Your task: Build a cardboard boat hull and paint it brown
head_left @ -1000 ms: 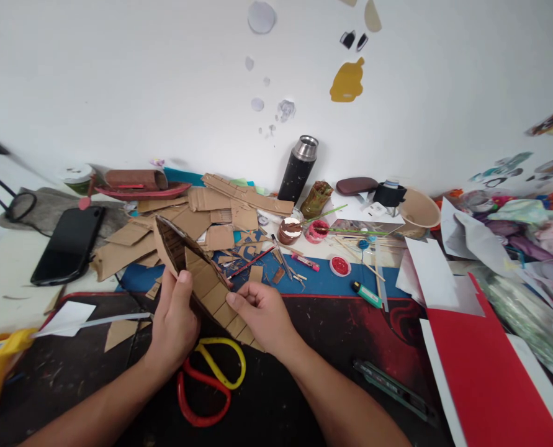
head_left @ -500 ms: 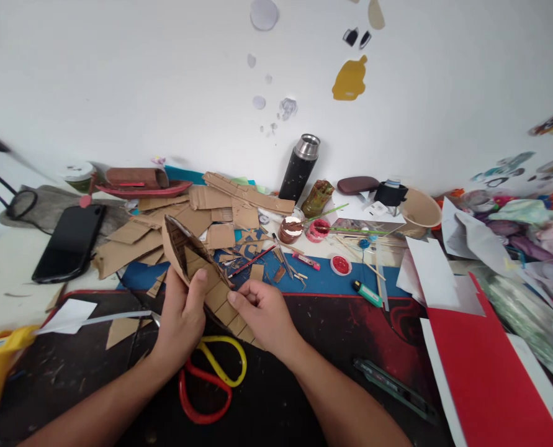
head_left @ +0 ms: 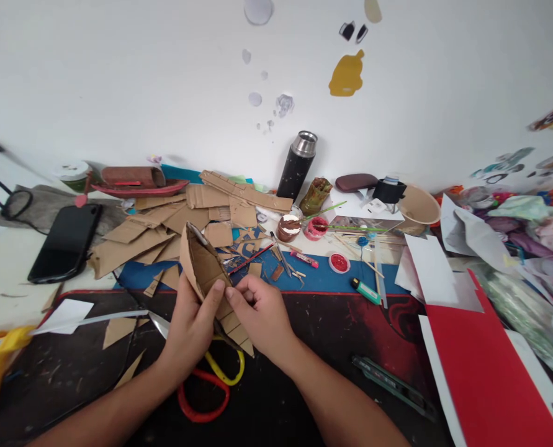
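A cardboard boat hull (head_left: 205,264), pointed at its upper end and hollow inside, is held tilted above the dark mat. My left hand (head_left: 195,316) wraps its left wall, the thumb pressing inside. With thumb and fingers pinched, my right hand (head_left: 257,310) grips the hull's right edge, close to the left thumb. A scored cardboard strip (head_left: 234,326) shows at the lower end, inside the hull. Under the hands lie scissors (head_left: 203,397) with one red and one yellow handle, their blades partly hidden by my left hand.
Cardboard scraps (head_left: 164,233) are piled at the back left, beside a painted model boat (head_left: 136,183) and a phone (head_left: 66,242). A yellow glue gun (head_left: 1,360) lies at left, a utility knife (head_left: 392,385) at right. Paint jars (head_left: 288,228) and a black flask (head_left: 297,164) stand behind.
The hull has swung more upright and shifted right, with my left hand moving right along with it. Less of the scored strip shows inside. My right hand stays pinched at the edge.
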A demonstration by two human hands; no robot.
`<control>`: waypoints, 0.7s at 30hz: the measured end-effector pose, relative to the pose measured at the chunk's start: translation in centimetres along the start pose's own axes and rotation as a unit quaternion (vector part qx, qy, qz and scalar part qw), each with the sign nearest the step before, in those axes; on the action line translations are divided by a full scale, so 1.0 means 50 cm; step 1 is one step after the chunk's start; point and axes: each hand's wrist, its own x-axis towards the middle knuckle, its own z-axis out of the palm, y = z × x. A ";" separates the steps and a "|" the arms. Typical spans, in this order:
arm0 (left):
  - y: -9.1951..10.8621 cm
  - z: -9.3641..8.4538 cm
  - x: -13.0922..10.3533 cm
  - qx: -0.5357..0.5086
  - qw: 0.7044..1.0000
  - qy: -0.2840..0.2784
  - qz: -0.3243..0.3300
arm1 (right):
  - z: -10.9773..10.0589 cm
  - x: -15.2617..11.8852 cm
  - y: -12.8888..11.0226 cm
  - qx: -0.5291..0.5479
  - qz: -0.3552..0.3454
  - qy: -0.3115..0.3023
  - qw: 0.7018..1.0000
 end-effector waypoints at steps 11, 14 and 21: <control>-0.023 -0.015 -0.003 -0.064 0.997 -0.029 -0.035 | -0.012 0.018 0.018 0.132 0.053 -0.064 0.988; -0.020 -0.012 -0.004 -0.087 0.993 -0.048 -0.057 | -0.009 0.021 0.024 0.166 0.064 -0.073 0.981; -0.004 -0.002 -0.008 -0.062 0.998 -0.003 -0.011 | 0.004 0.013 0.027 0.146 0.049 -0.058 0.986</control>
